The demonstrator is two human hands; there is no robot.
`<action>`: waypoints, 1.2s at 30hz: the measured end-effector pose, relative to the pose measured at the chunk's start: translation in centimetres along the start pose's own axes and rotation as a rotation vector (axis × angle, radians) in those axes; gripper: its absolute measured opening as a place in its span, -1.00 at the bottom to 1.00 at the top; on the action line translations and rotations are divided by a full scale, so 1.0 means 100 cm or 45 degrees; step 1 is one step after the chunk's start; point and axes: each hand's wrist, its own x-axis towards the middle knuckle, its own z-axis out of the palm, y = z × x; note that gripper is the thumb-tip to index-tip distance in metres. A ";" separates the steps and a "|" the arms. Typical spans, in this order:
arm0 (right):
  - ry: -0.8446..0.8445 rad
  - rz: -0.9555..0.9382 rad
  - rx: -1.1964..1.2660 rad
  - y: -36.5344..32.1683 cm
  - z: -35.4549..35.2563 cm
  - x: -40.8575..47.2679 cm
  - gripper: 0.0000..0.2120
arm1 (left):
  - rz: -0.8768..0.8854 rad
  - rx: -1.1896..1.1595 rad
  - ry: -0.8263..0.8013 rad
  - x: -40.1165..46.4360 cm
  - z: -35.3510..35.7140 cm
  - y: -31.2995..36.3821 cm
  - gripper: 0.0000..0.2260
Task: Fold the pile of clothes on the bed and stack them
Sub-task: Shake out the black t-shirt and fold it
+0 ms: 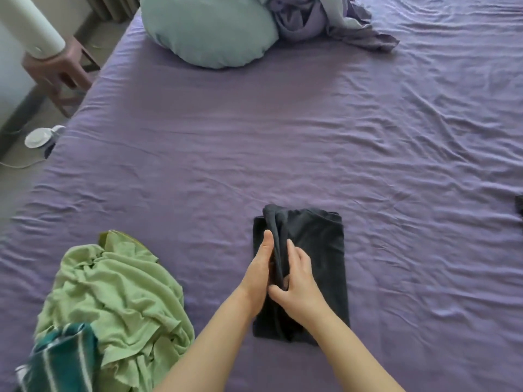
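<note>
Being pinched by both hands, left hand (259, 274) and right hand (297, 281), the dark shirt (317, 250) is best being folded over flat.

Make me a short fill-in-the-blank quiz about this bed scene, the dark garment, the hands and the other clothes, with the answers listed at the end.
1. Both hands, the left hand and the right hand, grip a raised fold of the ____ garment.
2. The unfolded green garment lies to the ____ of it.
3. The bedsheet is ____ in colour.
4. Partly under the green garment lies a teal ____ cloth.

Answers: black; left; purple; striped
</note>
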 end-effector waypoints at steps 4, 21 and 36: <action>-0.078 0.011 -0.126 0.010 0.015 -0.001 -0.22 | 0.142 0.426 0.255 0.000 -0.023 -0.007 -0.44; 0.550 0.373 0.345 0.040 -0.049 -0.017 -0.70 | 0.039 0.161 0.427 -0.006 0.008 -0.017 -0.72; 0.634 0.045 0.605 0.071 -0.273 -0.139 -0.74 | 0.100 0.117 0.091 -0.038 0.225 -0.007 -0.85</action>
